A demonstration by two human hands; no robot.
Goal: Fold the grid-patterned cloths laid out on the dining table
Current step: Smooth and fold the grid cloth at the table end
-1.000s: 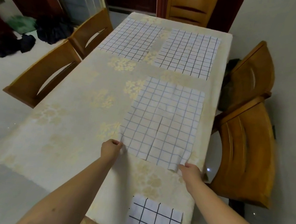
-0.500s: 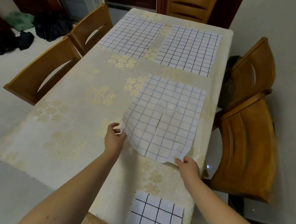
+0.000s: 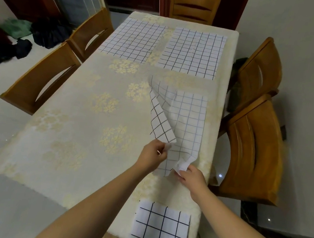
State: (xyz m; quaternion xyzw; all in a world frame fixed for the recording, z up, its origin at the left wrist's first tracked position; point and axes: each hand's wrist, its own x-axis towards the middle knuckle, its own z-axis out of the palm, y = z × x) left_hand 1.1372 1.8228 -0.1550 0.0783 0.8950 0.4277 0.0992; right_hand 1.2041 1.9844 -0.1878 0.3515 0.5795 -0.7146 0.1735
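Head view, near to far: folded grid cloth [image 3: 160,227] lies flat at the table's near edge, toward the near right corner, on the floral tablecloth [image 3: 79,123]. Just beyond it, both hands work the middle cloth [image 3: 188,118], which sits along the table's right edge. Left hand [image 3: 151,154] pinches the cloth's near left corner between thumb and curled fingers, lifted off the table — that side is turned over toward the right, darker-lined face showing as a diagonal flap. Right hand [image 3: 191,176] pinches the crumpled near right corner, fingers curled round it. Far part of this cloth rests on the table. Further on, two unfolded grid cloths lie flat side by side at the far end — far left cloth [image 3: 133,39], far right cloth [image 3: 193,52], apart from each other. Wooden chairs [image 3: 253,147] stand round the table.
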